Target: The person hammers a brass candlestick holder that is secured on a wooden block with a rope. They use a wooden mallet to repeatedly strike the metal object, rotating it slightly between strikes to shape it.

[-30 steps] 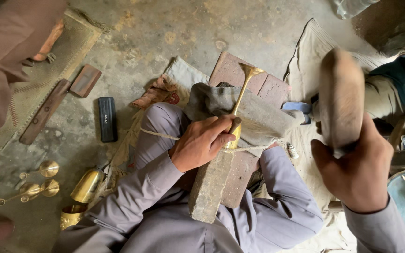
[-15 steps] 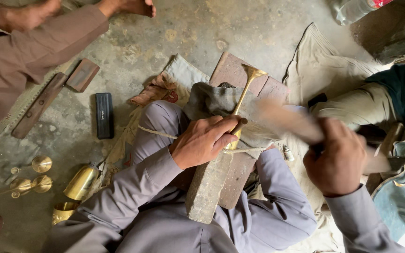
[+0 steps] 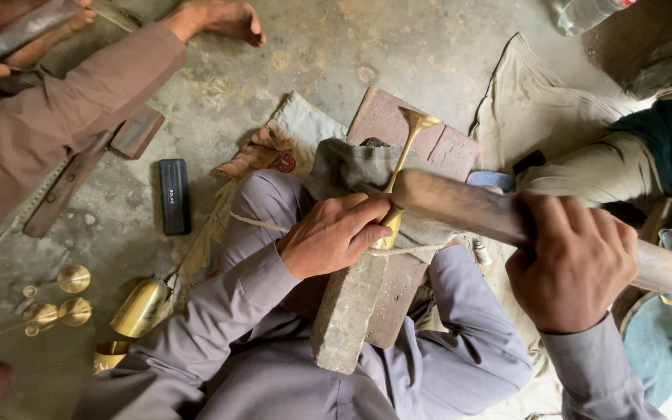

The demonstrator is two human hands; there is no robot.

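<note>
Two hands busy, left hand (image 3: 334,233) clenched around brass stem (image 3: 398,175), right hand (image 3: 573,260) gripping wooden mallet (image 3: 460,206) firmly.

One flat black rectangular case (image 3: 173,196) lies on the concrete floor to my left, long side running away from me. It carries a small pale printed label at its centre. It sits between a rusty flat metal bar (image 3: 64,187) and the crumpled cloth beside my left knee, touching neither. I see no signs and no screens.
</note>
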